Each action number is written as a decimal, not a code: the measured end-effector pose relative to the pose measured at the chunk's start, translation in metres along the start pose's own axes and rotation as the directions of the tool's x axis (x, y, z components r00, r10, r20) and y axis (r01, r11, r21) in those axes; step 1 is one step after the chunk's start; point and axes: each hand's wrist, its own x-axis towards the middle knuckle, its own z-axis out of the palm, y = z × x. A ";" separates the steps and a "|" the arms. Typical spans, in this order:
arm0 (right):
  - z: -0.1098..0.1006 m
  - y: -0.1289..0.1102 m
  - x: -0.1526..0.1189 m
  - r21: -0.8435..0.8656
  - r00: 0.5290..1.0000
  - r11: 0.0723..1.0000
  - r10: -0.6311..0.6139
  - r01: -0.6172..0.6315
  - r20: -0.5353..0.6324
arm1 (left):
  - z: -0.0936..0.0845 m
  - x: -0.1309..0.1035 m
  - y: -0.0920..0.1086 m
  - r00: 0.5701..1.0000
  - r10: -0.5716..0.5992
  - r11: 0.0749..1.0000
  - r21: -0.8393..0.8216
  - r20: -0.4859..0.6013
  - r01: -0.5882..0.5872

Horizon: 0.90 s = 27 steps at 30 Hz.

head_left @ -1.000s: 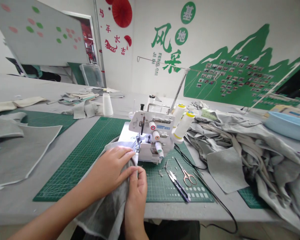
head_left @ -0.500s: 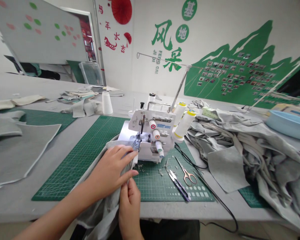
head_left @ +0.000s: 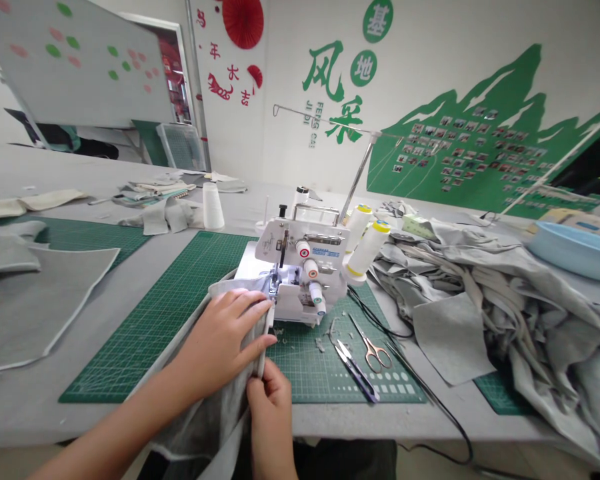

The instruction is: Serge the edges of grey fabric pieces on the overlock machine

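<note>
A white sewing machine (head_left: 305, 267) with thread cones stands on a green cutting mat (head_left: 180, 293). Grey cloth (head_left: 225, 393) runs from under its needle area down over the table's front edge. My left hand (head_left: 225, 333) lies flat on the cloth just in front of the needle area, fingers spread. Lower and to the right, my right hand (head_left: 273, 407) pinches the cloth's right edge between thumb and bent fingers. The part of the cloth beneath my left hand is hidden.
Small snips (head_left: 357, 373) and scissors (head_left: 375, 353) lie right of my right hand. A heap of grey cloth (head_left: 520, 300) and a blue basin (head_left: 575, 250) are at the right. Flat cloth (head_left: 55, 300) lies at the left, a white cone (head_left: 213, 207) behind.
My right hand has moved slightly right and down, away from my left hand, showing more of the cloth's edge. My left hand still rests on the cloth.
</note>
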 end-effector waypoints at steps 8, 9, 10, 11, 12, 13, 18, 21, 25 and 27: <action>0.021 0.006 -0.006 0.141 0.995 0.988 0.045 -0.057 0.089 | -0.002 -0.015 0.005 0.998 0.054 0.998 0.032 -0.023 -0.053; 0.023 0.010 -0.007 0.164 0.997 0.986 0.031 -0.041 0.064 | -0.002 -0.016 0.004 0.999 0.050 0.998 0.038 -0.021 -0.049; 0.024 0.015 -0.007 0.179 1.000 0.984 0.011 -0.016 0.029 | -0.003 -0.017 0.002 0.999 0.047 0.998 0.039 -0.015 -0.047; 0.023 0.019 -0.007 0.188 1.000 0.982 -0.009 0.010 -0.005 | -0.003 -0.018 0.002 0.999 0.048 0.998 0.037 -0.005 -0.048; 0.022 0.023 -0.007 0.195 0.999 0.980 -0.030 0.037 -0.040 | -0.004 -0.018 0.001 0.999 0.049 0.998 0.032 0.004 -0.050; 0.020 0.027 -0.007 0.200 0.996 0.978 -0.048 0.061 -0.069 | -0.004 -0.018 0.001 0.999 0.049 0.998 0.030 0.010 -0.049; 0.007 0.029 -0.012 0.097 0.992 0.989 -0.100 0.107 -0.077 | -0.003 -0.021 0.005 0.999 0.043 0.997 0.062 -0.007 -0.043; 0.001 0.027 -0.015 -0.014 0.996 0.996 -0.087 0.086 -0.019 | -0.001 -0.025 0.008 0.998 0.061 0.994 0.088 -0.027 -0.059; -0.002 0.037 -0.014 -0.017 0.995 0.997 -0.075 0.073 -0.073 | 0.002 -0.028 0.011 0.996 0.070 0.992 0.108 -0.057 -0.064; -0.001 0.040 -0.013 0.007 0.996 0.998 -0.062 0.063 -0.064 | 0.004 -0.028 0.012 0.996 0.069 0.992 0.106 -0.058 -0.063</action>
